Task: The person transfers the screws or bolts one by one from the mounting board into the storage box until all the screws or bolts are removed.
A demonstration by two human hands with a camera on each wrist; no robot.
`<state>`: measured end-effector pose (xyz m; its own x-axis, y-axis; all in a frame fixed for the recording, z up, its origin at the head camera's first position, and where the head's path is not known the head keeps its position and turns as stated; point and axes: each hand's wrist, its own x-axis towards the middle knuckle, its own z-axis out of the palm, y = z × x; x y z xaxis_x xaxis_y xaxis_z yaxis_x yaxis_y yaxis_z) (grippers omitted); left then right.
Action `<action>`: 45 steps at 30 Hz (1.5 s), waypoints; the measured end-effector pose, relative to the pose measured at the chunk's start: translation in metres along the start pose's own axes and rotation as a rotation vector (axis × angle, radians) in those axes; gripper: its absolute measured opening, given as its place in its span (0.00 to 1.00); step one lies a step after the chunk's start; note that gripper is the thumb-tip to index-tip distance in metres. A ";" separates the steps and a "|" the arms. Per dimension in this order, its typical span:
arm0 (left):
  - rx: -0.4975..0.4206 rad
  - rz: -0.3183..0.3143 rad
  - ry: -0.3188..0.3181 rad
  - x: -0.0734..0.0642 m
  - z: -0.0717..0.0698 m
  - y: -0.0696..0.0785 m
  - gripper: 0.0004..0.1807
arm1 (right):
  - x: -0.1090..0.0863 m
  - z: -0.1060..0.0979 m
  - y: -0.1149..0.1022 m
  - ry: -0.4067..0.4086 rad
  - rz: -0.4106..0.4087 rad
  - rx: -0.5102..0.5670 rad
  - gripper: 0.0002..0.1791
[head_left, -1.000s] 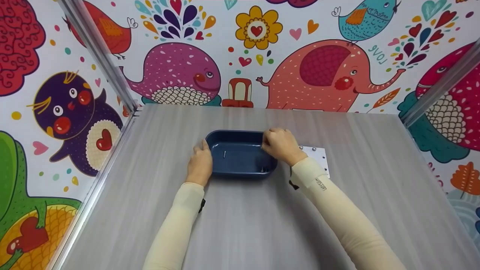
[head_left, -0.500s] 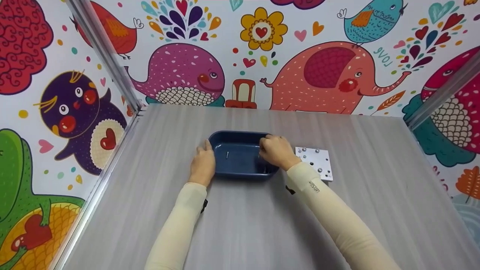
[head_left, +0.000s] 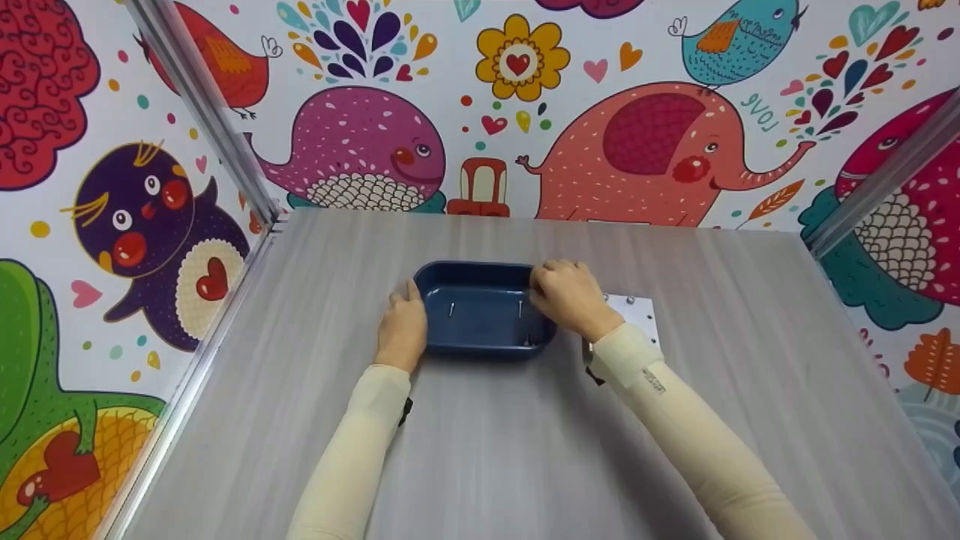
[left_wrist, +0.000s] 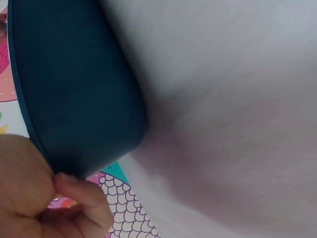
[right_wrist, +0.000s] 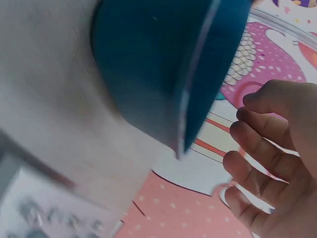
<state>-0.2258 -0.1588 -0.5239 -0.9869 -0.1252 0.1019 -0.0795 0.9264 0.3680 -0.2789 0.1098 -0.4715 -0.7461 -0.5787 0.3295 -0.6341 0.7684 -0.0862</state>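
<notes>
A dark blue rectangular tray (head_left: 484,326) stands mid-table. My left hand (head_left: 403,326) holds its left end; in the left wrist view the thumb and a curled finger (left_wrist: 86,196) meet at the rim. My right hand (head_left: 570,295) hovers over the tray's right end. The right wrist view shows its fingers (right_wrist: 257,144) loosely bent, thumb near the index finger, nothing between them. One small screw (head_left: 451,308) lies in the tray's left half and another screw (head_left: 520,308) near the right hand. Small dark pieces (head_left: 529,339) sit in the front right corner.
A white plate (head_left: 634,309) with screws and holes lies right of the tray, partly under the right forearm. The grey table (head_left: 480,442) ends at walls printed with cartoon animals. Metal rails (head_left: 217,124) run along the left corner.
My right hand dipped toward the tray's inside, then drew back to the right. A screw now shows beneath where it was. The left hand stays on the tray.
</notes>
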 end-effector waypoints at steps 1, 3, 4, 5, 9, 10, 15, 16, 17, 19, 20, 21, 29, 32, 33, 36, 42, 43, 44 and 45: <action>-0.001 0.002 -0.001 0.000 0.000 0.000 0.27 | -0.003 -0.005 0.001 0.019 -0.004 -0.002 0.03; -0.004 -0.001 -0.010 0.000 0.001 0.000 0.27 | -0.010 -0.014 0.005 0.061 -0.018 -0.004 0.03; -0.004 -0.001 -0.013 0.000 0.001 0.000 0.27 | -0.014 -0.019 0.007 0.080 -0.026 -0.005 0.03; -0.005 -0.002 -0.014 0.000 0.000 0.000 0.27 | -0.018 -0.024 0.009 0.098 -0.033 -0.005 0.02; -0.001 -0.012 -0.019 0.001 0.000 0.000 0.27 | -0.034 -0.041 0.017 0.127 -0.038 -0.003 0.02; 0.001 -0.012 -0.017 0.001 0.000 0.000 0.27 | -0.037 -0.045 0.019 0.126 -0.033 -0.002 0.02; 0.001 -0.006 -0.016 0.000 -0.001 -0.001 0.27 | -0.054 -0.061 0.028 0.105 0.015 0.007 0.02; 0.002 -0.006 -0.016 0.000 -0.001 -0.001 0.27 | -0.057 -0.064 0.030 0.096 0.028 0.012 0.03; 0.003 -0.005 -0.014 0.000 0.000 -0.001 0.27 | -0.061 -0.066 0.031 0.085 0.042 0.014 0.03; 0.004 -0.003 -0.012 -0.001 0.000 -0.001 0.27 | -0.068 -0.068 0.035 0.075 0.061 0.014 0.04; 0.004 -0.002 -0.008 -0.001 0.000 -0.001 0.27 | -0.071 -0.069 0.037 0.075 0.065 0.013 0.05; 0.004 -0.004 -0.009 -0.001 0.000 -0.002 0.27 | -0.075 -0.069 0.039 0.075 0.068 0.014 0.05; 0.009 0.008 -0.008 0.000 -0.001 0.000 0.28 | -0.099 -0.060 0.053 0.106 0.072 0.024 0.05; 0.015 0.008 -0.010 0.000 -0.001 0.000 0.28 | -0.106 -0.054 0.055 0.105 0.067 0.025 0.05; 0.014 0.008 -0.014 0.000 -0.001 0.000 0.28 | -0.108 -0.051 0.056 0.105 0.066 0.026 0.05; 0.001 0.001 -0.019 0.000 -0.001 0.000 0.27 | -0.116 -0.042 0.059 0.105 0.077 0.047 0.06; -0.007 -0.012 -0.024 0.001 -0.001 0.000 0.27 | -0.130 -0.022 0.063 0.092 0.102 0.061 0.06; -0.010 -0.010 -0.019 0.000 -0.001 0.000 0.27 | -0.132 -0.019 0.064 0.086 0.109 0.056 0.06; -0.014 -0.007 -0.015 0.000 0.000 0.000 0.27 | -0.134 -0.016 0.064 0.080 0.115 0.049 0.06; -0.016 -0.005 -0.015 0.000 0.000 0.000 0.27 | -0.136 -0.014 0.065 0.074 0.122 0.041 0.06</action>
<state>-0.2256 -0.1591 -0.5238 -0.9884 -0.1246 0.0863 -0.0825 0.9198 0.3836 -0.2156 0.2422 -0.5093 -0.8023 -0.4587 0.3821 -0.5484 0.8191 -0.1681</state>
